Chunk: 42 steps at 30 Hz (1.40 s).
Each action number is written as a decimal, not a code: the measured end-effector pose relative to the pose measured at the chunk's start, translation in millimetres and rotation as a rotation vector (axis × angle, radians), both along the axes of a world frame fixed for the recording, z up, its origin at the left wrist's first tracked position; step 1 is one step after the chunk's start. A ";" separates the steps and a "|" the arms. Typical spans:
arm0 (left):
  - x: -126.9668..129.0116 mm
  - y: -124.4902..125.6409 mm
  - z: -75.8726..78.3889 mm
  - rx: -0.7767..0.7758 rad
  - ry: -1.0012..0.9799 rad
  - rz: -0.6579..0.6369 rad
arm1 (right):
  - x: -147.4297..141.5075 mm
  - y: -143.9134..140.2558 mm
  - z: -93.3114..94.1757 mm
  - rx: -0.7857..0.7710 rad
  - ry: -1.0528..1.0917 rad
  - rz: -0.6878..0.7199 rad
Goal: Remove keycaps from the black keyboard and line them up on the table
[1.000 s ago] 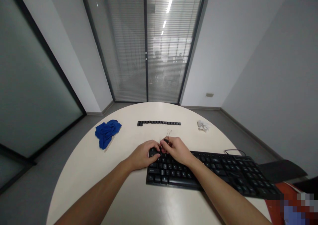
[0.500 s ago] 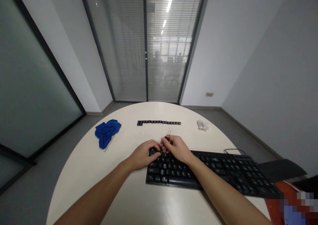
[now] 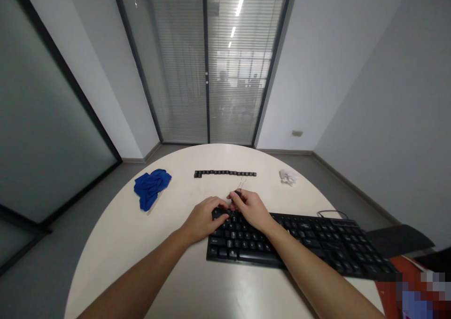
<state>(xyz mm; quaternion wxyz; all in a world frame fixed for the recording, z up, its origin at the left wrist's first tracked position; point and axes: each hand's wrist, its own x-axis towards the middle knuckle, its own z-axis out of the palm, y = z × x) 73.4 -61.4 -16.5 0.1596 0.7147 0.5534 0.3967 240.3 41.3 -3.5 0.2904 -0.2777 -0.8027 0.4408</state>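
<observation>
A black keyboard point(image 3: 260, 258) lies on the table, partly covered by my hands. My left hand point(image 3: 206, 220) rests on its upper left corner, thumb and fingers apart, with keys visible between them. My right hand point(image 3: 252, 208) is closed around the dark handle of a keycap puller point(image 3: 241, 184), whose thin wire prongs point away from me. My right fingertips are low over the top left keys, close to my left fingers. Whether they also touch a key is hidden. Beyond my hands lies a row of loose black keycaps point(image 3: 225, 172), with a few doubled at its left end.
A crumpled blue cloth point(image 3: 151, 187) lies at the table's left, with a thin pale strip beside it. Crumpled white tissue or plastic point(image 3: 288, 177) lies at the right. The keyboard cable point(image 3: 333, 212) loops behind the keyboard. The rounded white table point(image 3: 179, 281) has a dark chair at its right.
My right hand has shifted slightly up and away from the keys, its fingertips drawing a little apart from my left fingers. The puller moved along with it. The keyboard and keycap row look unchanged.
</observation>
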 end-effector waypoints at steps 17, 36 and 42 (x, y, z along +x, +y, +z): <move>1.8 -1.2 3.9 0.025 0.048 0.016 | -0.4 -0.1 -1.7 -0.028 0.029 0.008; 3.3 -1.7 6.3 0.078 0.140 0.075 | -1.3 0.8 -1.5 -0.114 0.100 -0.006; 5.5 -1.3 4.8 0.074 0.104 0.160 | -1.8 0.1 -2.0 -0.195 0.128 0.021</move>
